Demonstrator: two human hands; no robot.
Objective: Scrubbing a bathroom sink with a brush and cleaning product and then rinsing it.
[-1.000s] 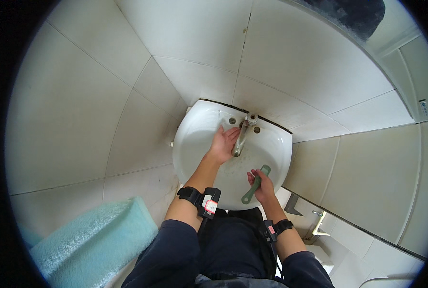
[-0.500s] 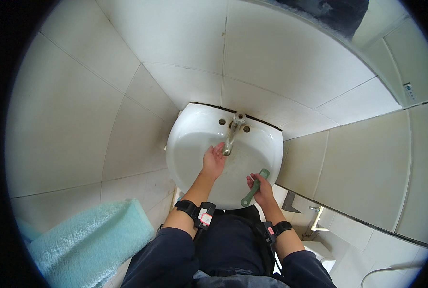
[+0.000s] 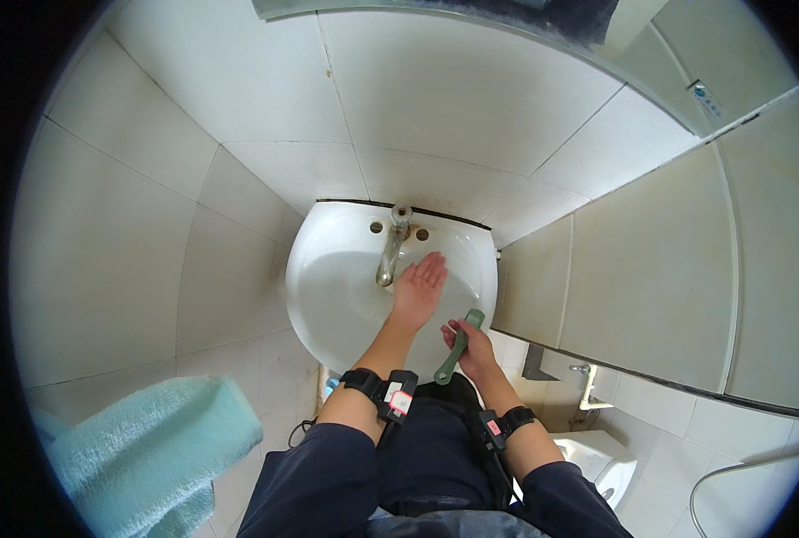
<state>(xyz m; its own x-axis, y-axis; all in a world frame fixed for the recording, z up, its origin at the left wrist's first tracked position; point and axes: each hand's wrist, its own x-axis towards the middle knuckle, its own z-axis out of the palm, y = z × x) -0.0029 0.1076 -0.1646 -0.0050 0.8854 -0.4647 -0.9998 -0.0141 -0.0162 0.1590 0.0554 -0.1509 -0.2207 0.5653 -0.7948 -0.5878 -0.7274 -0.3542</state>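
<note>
My left hand [image 3: 420, 291] is over the white washbasin [image 3: 302, 334], palm up with its fingers stretched out. It holds nothing and lies just right of the metal tap [image 3: 390, 255], whose spout points down into the bowl. My right hand [image 3: 477, 351] is near the basin's front right rim, closed around a green long-handled tool [image 3: 447, 366]. The tool has a hanging hole at its lower end and a wider head at the upper end. Its exact kind cannot be made out. Black straps with small devices sit on both forearms.
Tiled walls rise behind and beside the basin, with a mirror [image 3: 507, 22] at the top. A light blue fluffy towel [image 3: 162, 448] hangs at the lower left. At right are a small wall tap [image 3: 583, 369], a white toilet [image 3: 596, 462] and a thin hose [image 3: 708, 475].
My left hand has crossed from the left of the spout to its right, palm up. The basin sits further left in the picture. My right hand still grips the green tool.
</note>
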